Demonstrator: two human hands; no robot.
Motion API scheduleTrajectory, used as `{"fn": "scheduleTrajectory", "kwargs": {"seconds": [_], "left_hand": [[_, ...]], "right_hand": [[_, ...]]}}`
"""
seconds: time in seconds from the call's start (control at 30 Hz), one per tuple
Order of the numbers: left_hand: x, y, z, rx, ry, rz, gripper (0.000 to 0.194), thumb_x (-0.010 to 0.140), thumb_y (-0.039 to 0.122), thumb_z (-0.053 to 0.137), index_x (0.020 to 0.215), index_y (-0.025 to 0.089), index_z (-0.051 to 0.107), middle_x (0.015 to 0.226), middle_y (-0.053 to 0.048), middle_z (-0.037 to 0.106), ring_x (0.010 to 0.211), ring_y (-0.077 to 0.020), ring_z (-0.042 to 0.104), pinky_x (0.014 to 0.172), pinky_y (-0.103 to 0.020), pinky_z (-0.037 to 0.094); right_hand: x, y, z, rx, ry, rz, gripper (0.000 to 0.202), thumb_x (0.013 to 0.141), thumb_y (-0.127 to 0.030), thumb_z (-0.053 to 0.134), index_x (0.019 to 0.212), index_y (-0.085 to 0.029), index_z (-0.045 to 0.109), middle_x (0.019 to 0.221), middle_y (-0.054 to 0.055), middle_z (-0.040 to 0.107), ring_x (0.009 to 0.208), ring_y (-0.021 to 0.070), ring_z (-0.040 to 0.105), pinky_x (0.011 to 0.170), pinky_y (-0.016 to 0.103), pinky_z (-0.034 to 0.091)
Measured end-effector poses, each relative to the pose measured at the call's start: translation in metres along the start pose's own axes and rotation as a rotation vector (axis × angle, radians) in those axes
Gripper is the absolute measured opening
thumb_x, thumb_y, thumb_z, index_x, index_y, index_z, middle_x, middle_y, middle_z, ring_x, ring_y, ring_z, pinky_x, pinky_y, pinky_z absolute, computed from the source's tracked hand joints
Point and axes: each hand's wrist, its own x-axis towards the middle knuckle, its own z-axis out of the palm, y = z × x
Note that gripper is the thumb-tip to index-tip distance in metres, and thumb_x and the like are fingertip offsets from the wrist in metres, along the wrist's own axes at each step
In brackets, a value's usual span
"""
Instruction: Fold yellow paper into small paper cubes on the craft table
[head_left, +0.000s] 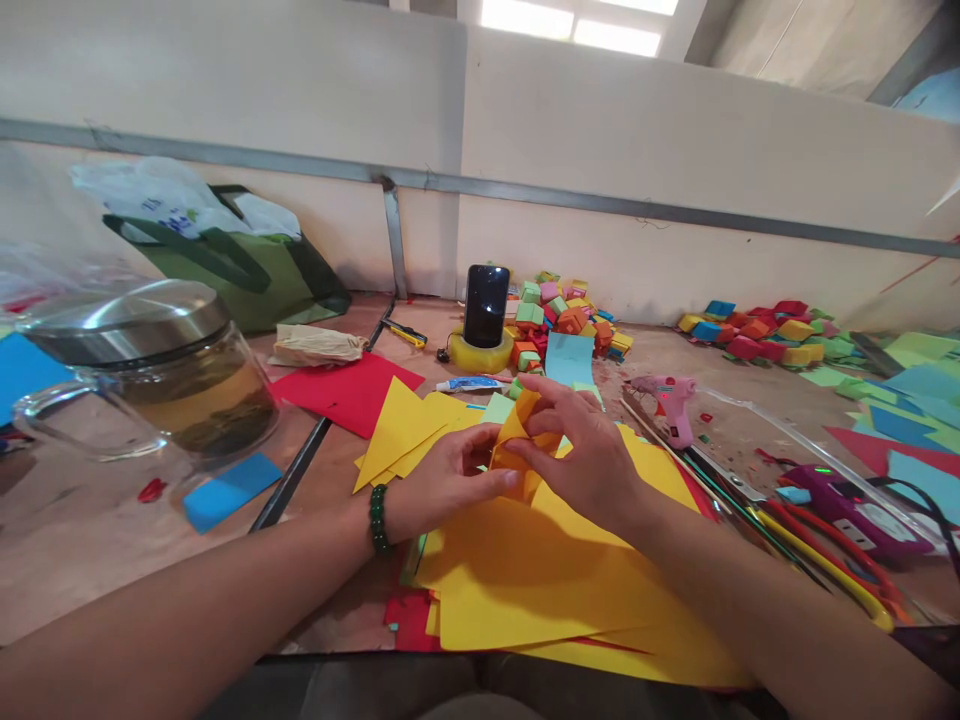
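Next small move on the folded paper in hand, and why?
Perhaps press the bent upper part of the folded paper down with the right hand, the left hand steadying it: the left holds its lower side, the right pinches its upper part, and the piece looks bent, not flat.

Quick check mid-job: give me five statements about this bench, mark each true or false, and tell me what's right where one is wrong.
1. The left hand and the right hand both hold the folded orange-yellow paper. True.
2. The phone lies flat on the red paper. False: it stands upright at the yellow roll.
3. The dark green bead bracelet is on the left wrist. True.
4. The right hand grips the pink glue gun. False: the glue gun is on the table, apart from that hand.
5. The glass mug has its metal lid on. True.
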Motion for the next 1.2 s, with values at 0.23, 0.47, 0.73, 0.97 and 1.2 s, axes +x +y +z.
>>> {"fn": "scheduleTrajectory", "kwargs": {"seconds": [0.23,0.47,0.73,0.97,1.2], "left_hand": [[0.001,-0.003,-0.004,-0.151,0.096,-0.063,0.027,0.067,0.028,0.074,0.089,0.015,0.066,0.091,-0.004,0.067,0.083,-0.0164,0.06,0.075,-0.026,0.048],[0.003,-0.012,-0.006,-0.214,0.188,-0.032,0.04,0.059,0.022,0.081,0.095,0.015,0.067,0.098,-0.007,0.069,0.094,-0.0197,0.063,0.08,-0.029,0.05],[0.0,-0.01,0.0,-0.178,0.156,-0.035,0.058,0.061,0.036,0.083,0.111,0.014,0.065,0.114,-0.012,0.064,0.099,-0.0236,0.061,0.085,-0.037,0.051],[0.0,-0.002,-0.004,-0.119,0.008,-0.086,0.046,0.066,0.046,0.078,0.095,0.013,0.069,0.088,-0.005,0.066,0.081,-0.0161,0.059,0.072,-0.026,0.047],[0.0,-0.003,-0.003,-0.063,0.0,-0.003,0.04,0.07,0.05,0.073,0.086,0.013,0.066,0.073,0.0,0.058,0.067,-0.0113,0.05,0.065,-0.023,0.04]], "right_hand": [[0.0,0.0,-0.001,-0.008,-0.001,-0.075,0.072,0.081,-0.017,0.062,0.145,-0.026,0.028,0.068,-0.003,0.067,0.084,0.0222,0.064,0.084,0.039,0.05],[0.002,-0.005,-0.005,-0.044,-0.027,-0.107,0.075,0.079,-0.011,0.055,0.146,-0.024,0.024,0.066,-0.003,0.061,0.076,0.021,0.063,0.079,0.037,0.051],[0.001,-0.004,-0.005,-0.092,-0.06,-0.056,0.07,0.078,-0.015,0.06,0.142,-0.025,0.033,0.068,-0.003,0.062,0.066,0.0186,0.062,0.069,0.033,0.052],[0.001,-0.003,-0.007,-0.088,-0.028,-0.21,0.062,0.085,-0.016,0.056,0.142,-0.023,0.033,0.069,-0.002,0.065,0.07,0.0175,0.064,0.071,0.031,0.05],[0.003,0.0,-0.007,-0.16,-0.02,-0.289,0.063,0.085,-0.016,0.053,0.144,-0.019,0.03,0.074,0.001,0.067,0.072,0.0191,0.065,0.071,0.033,0.05]]}}
